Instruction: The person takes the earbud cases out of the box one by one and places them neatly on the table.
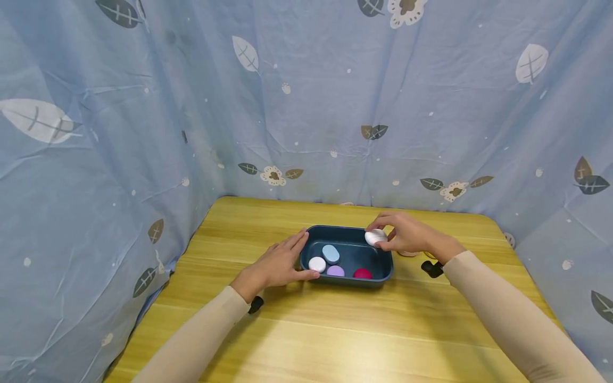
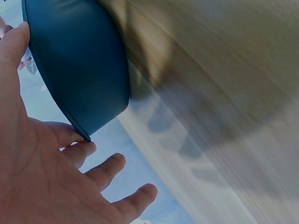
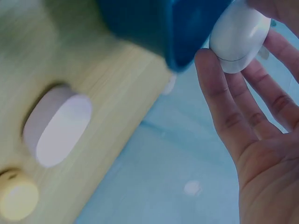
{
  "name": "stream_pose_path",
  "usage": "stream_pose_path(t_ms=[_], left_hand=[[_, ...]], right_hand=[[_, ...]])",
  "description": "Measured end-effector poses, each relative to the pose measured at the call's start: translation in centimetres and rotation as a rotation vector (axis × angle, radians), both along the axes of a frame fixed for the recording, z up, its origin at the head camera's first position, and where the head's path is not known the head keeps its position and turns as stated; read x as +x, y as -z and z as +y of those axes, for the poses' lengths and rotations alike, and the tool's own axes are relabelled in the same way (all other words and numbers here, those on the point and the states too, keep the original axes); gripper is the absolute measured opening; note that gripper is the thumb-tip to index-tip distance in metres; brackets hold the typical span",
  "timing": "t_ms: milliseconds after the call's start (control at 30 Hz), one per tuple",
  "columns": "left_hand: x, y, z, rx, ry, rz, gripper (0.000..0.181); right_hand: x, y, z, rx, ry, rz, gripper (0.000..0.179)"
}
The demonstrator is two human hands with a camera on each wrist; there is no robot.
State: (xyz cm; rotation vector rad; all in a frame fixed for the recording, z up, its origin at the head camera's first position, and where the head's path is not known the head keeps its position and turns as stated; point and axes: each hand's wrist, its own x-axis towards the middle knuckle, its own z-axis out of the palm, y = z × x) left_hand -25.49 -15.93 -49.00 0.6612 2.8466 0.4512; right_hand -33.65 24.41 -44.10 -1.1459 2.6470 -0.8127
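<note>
A dark blue rectangular tub with rounded corners sits on the table. My left hand rests at its left end, fingers spread and thumb and fingertips on the rim. In the left wrist view, the fingers beyond the rim stick out fairly straight. My right hand pinches a smooth white oval piece over the tub's far right corner. The right wrist view shows a thin seam along the white oval piece. Inside the tub are a light blue oval piece, a white round piece, a purple piece and a red piece.
Right of the tub, partly hidden by my right hand, a pale pinkish oval piece and a yellow round piece lie on the wooden table. A blue patterned curtain hangs behind the table and along both sides.
</note>
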Motion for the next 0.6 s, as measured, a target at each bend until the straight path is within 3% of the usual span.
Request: stream_pose_path(t_ms=[600], left_hand=[[0.0, -0.2, 0.0, -0.008, 0.004, -0.01, 0.124]], right_hand=[[0.4, 1.0, 8.8, 0.005, 0.184, 0.068, 0.04]])
